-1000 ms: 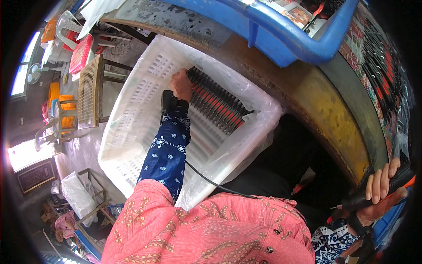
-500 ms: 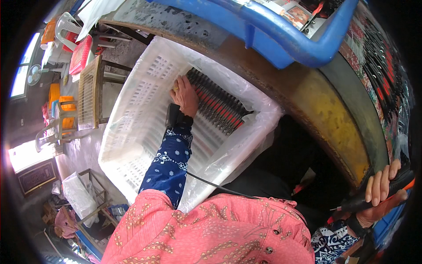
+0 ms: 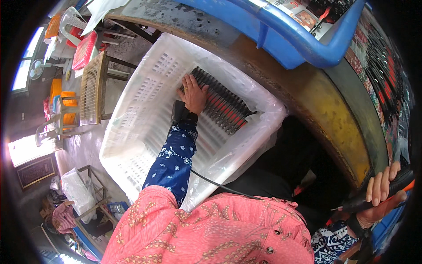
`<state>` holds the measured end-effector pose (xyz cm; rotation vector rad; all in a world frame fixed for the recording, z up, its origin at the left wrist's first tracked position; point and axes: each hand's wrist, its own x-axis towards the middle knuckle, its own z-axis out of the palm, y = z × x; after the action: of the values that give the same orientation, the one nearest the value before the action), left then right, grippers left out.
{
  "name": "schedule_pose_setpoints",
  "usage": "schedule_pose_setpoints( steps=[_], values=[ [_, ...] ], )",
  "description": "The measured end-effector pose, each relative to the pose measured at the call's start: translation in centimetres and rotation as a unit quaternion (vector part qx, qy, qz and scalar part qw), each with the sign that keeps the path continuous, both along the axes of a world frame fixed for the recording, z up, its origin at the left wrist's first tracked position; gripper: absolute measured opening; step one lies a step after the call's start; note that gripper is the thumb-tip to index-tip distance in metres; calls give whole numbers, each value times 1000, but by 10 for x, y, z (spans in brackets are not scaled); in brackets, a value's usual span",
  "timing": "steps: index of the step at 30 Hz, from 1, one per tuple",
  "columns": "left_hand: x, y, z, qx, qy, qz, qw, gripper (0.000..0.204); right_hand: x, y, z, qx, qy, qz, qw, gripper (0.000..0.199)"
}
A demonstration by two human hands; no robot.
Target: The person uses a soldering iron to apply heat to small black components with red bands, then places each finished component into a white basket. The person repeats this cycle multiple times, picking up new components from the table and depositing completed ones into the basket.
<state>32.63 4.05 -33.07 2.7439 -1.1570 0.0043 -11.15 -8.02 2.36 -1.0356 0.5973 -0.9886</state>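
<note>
The person's left hand, fingers extended, rests on black-and-red pieces inside a white perforated crate; the right hand grips a black cylindrical tool.

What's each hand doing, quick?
Left hand: open, against the row of black-and-red pieces in the basket.
Right hand: closed, holding a black tool.

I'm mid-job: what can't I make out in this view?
All in the head view:
- Left hand: its palm and any black-and-red pieces beneath, hidden by the hand itself.
- Black tool: its middle, behind the right hand's fingers.
- Blue tray: far side, cut off by the top edge.
</note>
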Motion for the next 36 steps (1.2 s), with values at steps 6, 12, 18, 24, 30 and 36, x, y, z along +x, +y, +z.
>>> schedule_pose_setpoints(
  steps=[6,12,18,24,30,36],
  values=[
    [-14,13,5,12,-7,3,1000,70,0,0,-1,-9,6,-10,1000,45],
    [-22,28,5,14,2,-4,1000,71,1,0,-1,-14,12,-12,1000,46],
    [-15,24,9,47,-16,-13,999,68,0,-1,0,-6,7,-2,1000,45],
    [-8,32,12,-1,-56,-6,998,54,0,-1,-1,-4,-2,8,1000,45],
    [8,57,4,-119,-79,57,988,26,1,-1,-2,-10,0,8,1000,45],
    [21,61,1,-152,-46,35,987,10,-2,-1,-1,-4,1,7,1000,46]
  ],
)
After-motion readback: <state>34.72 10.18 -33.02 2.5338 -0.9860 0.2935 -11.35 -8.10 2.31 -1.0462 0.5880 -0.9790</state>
